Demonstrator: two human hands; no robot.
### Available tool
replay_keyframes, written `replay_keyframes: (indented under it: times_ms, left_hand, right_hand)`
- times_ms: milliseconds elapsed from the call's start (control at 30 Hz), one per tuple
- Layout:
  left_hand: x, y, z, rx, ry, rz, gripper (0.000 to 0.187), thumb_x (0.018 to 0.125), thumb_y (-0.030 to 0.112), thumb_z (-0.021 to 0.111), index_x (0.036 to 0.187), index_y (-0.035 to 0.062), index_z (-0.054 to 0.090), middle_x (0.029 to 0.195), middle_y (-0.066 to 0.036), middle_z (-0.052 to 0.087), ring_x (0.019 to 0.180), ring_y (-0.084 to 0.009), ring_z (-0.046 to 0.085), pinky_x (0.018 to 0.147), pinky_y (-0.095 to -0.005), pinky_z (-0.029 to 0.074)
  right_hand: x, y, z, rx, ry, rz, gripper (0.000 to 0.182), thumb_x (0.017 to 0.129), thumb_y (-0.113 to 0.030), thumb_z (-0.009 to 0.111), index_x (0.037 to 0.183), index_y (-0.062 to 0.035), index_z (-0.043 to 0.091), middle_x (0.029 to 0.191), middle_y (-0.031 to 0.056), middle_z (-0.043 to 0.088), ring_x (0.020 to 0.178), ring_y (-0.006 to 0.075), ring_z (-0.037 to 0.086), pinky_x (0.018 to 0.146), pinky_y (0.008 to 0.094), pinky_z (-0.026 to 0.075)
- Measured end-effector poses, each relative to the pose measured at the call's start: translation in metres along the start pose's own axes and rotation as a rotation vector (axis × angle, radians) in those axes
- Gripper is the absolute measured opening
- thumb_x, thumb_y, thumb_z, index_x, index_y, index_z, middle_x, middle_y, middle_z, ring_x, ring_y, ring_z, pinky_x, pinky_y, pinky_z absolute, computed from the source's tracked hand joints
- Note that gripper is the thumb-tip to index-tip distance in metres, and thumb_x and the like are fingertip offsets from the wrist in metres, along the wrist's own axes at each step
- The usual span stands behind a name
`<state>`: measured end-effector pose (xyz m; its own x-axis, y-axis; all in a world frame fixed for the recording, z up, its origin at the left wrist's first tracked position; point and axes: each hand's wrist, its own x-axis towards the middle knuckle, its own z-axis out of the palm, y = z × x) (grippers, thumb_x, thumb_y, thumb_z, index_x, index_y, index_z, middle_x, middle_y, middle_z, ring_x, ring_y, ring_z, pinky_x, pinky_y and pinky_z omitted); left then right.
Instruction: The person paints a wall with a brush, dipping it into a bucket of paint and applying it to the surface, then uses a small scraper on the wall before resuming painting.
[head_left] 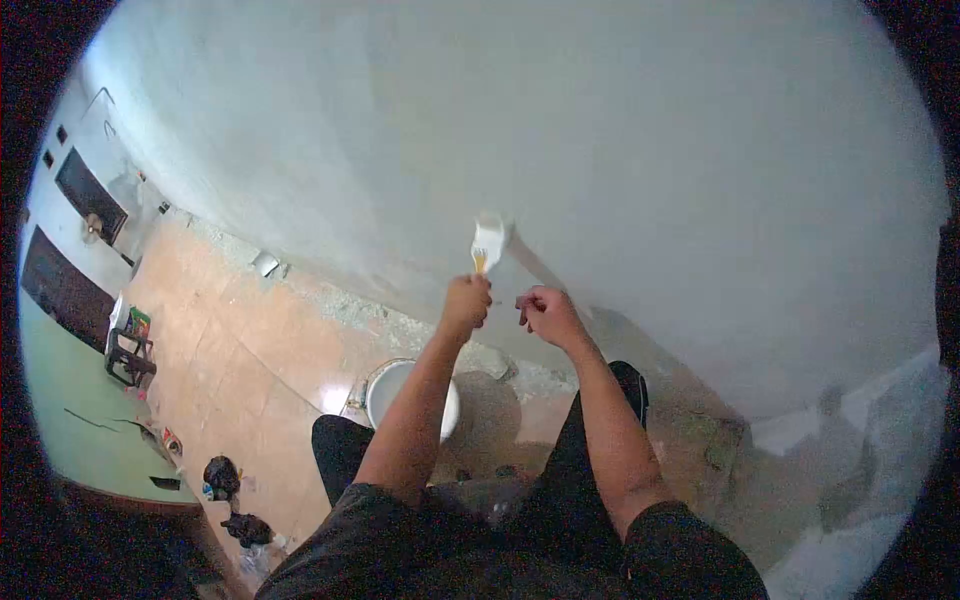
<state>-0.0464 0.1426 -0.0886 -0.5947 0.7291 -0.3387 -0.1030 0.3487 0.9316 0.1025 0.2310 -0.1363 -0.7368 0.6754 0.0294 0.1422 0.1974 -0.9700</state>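
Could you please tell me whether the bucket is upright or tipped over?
Upright: the white bucket shows its round top facing up.

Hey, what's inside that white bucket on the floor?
Only a white surface shows in the bucket; I can't tell if it's paint. Your left forearm hides part, so anything behind it is unseen.

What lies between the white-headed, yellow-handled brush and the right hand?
In the head view, only pale grey wall with a slanting shadow shows between the brush and right hand.
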Motion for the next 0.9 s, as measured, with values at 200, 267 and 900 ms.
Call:
replay_keyframes:
  times_ms: [200, 267, 900]
  left_hand:
    - [0.012, -0.075, -0.034, 0.596, -0.333, 0.716, 0.027, 0.091, 0.024, 0.045, 0.076, 0.0042, 0.055, 0.054, -0.001, 0.046, 0.044, -0.013, 0.045, 0.038, -0.0287, 0.035]
    - [-0.036, 0.024, -0.023, 0.495, -0.311, 0.104, 0.026, 0.09, 0.023, 0.047, 0.073, 0.0048, 0.055, 0.055, 0.0, 0.045, 0.045, -0.0111, 0.043, 0.039, -0.0278, 0.034]
    - [-0.116, 0.232, -0.076, -0.238, -0.403, 0.438, 0.031, 0.095, 0.036, 0.043, 0.083, 0.0085, 0.049, 0.058, 0.009, 0.032, 0.042, -0.0017, 0.024, 0.037, -0.0191, 0.017]
  right_hand:
    - [-0.006, -0.015, 0.003, -0.117, -0.001, 0.026, 0.018, 0.089, -0.014, 0.054, 0.082, 0.0016, 0.059, 0.066, 0.0059, 0.062, 0.056, 0.0114, 0.058, 0.051, 0.0279, 0.047]
    - [-0.009, -0.017, 0.002, -0.134, -0.001, 0.025, 0.018, 0.088, -0.014, 0.055, 0.081, 0.0014, 0.058, 0.066, 0.006, 0.062, 0.056, 0.0114, 0.058, 0.052, 0.028, 0.047]
    - [-0.015, -0.039, 0.004, 0.035, 0.091, -0.121, 0.016, 0.089, -0.012, 0.054, 0.082, 0.0011, 0.058, 0.064, 0.0058, 0.06, 0.053, 0.0095, 0.055, 0.051, 0.0251, 0.047]
